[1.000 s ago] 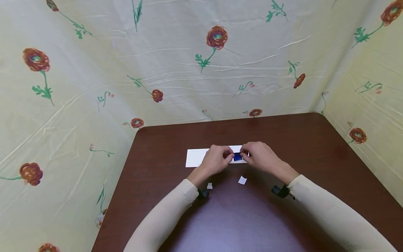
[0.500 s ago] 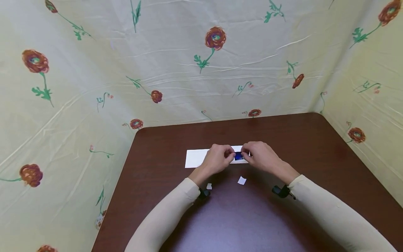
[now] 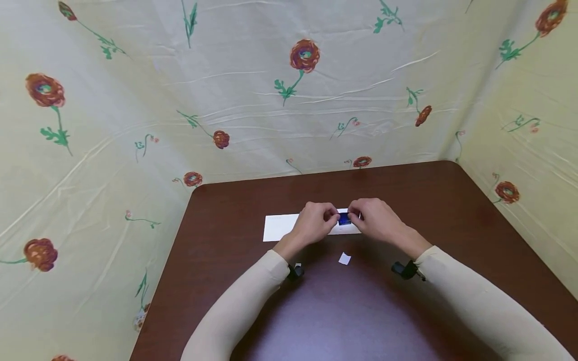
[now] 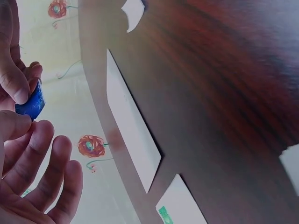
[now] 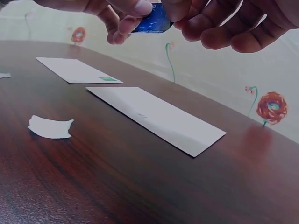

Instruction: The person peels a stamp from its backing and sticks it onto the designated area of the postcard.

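Observation:
A small blue stamp-like piece (image 3: pixel 344 218) is held up between both hands, above the right-hand white envelope (image 3: pixel 346 230). My left hand (image 3: pixel 314 220) pinches its left edge with thumb and forefinger. Its other fingers are loosely bent in the left wrist view. From the other side, my right hand (image 3: pixel 379 218) pinches the right edge. The blue piece (image 5: pixel 155 19) looks thin and flat in the right wrist view, apart from the envelope (image 5: pixel 159 119) below. Beside that envelope lies a second white envelope (image 5: pixel 77 70) with a green stamp (image 5: pixel 108 79) at one corner.
A curled white paper scrap (image 3: pixel 344 258) lies on the brown table (image 3: pixel 352 321) nearer the body. Another scrap (image 3: pixel 298 264) is partly hidden by the left wrist camera (image 3: pixel 295 272). Flower-patterned sheeting (image 3: pixel 253 95) walls the table's back and sides.
Both hands have risen slightly with the blue piece, still pinched between them. The left wrist camera now covers part of the smaller scrap. The head view has shifted slightly.

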Demonstrator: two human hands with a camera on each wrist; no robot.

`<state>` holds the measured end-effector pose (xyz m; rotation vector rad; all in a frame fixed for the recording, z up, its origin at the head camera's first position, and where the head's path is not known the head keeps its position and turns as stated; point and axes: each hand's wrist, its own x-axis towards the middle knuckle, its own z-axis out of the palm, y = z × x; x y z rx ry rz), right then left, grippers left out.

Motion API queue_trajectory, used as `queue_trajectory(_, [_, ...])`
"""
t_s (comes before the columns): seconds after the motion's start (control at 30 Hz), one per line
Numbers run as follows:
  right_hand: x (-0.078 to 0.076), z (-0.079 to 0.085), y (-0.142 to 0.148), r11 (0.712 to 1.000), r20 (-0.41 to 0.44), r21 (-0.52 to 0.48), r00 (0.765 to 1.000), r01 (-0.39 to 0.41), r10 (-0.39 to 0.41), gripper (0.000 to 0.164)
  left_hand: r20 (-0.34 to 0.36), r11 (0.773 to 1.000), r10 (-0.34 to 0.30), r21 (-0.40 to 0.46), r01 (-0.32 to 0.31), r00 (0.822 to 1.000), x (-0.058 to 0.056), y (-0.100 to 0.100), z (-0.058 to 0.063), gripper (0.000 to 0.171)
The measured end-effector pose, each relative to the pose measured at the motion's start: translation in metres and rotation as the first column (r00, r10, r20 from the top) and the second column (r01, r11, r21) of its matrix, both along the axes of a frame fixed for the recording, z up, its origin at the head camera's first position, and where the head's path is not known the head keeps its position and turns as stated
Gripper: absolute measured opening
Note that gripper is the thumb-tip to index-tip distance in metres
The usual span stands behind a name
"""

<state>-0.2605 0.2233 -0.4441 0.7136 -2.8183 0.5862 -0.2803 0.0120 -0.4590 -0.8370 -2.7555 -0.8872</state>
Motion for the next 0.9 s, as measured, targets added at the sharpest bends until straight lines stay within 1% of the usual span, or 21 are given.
queue_trajectory(0.2, [-0.008, 0.000, 0.007, 0.999, 0.031, -0.048, 1.000, -0.001, 0.003, 0.008, 0.057, 0.999, 0.004, 0.049, -0.007, 0.998, -0.007, 0.006, 0.003, 0.011])
queue_trajectory(0.37, [-0.014, -0.002, 0.013, 0.994, 0.083, -0.103, 0.996, 0.033, -0.025, 0.009, 0.112, 0.995, 0.009, 0.100, -0.020, 0.994, -0.016, 0.014, 0.002, 0.012])
queue_trajectory(0.5, [-0.018, -0.004, 0.018, 0.990, 0.148, -0.125, 0.988, 0.070, -0.051, 0.012, 0.150, 0.992, 0.016, 0.118, -0.034, 0.989, -0.022, 0.022, -0.001, 0.013])
queue_trajectory(0.7, [-0.024, -0.008, 0.021, 0.986, 0.216, -0.132, 0.974, 0.103, -0.073, 0.012, 0.155, 0.991, 0.036, 0.121, -0.055, 0.987, -0.030, 0.031, -0.010, 0.013])
queue_trajectory(0.9, [-0.033, -0.015, 0.023, 0.982, 0.254, -0.143, 0.963, 0.127, -0.087, 0.013, 0.180, 0.989, 0.057, 0.124, -0.081, 0.982, -0.038, 0.038, -0.019, 0.014])
